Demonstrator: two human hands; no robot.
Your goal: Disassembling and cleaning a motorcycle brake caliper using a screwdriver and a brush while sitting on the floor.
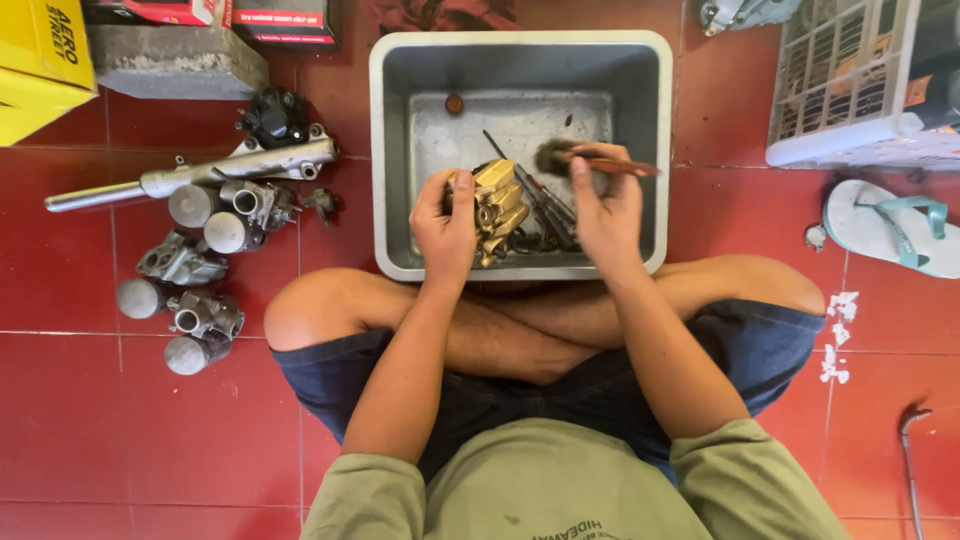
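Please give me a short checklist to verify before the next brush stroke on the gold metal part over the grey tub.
1. Left hand holds the gold metal part firmly: ok.
2. Right hand has the brush in its grip: ok.
3. Bristles touching the part: not ok, they sit just beside it.
4. Part is over the grey tub: ok.
5. Liquid in the tub: cannot tell.
6. Other metal parts lie apart on the red floor: ok.

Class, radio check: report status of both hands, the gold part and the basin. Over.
Left hand grip shut on gold metal part, held over grey basin. Right hand grip shut on brush, bristles at the part. Nothing in the way.
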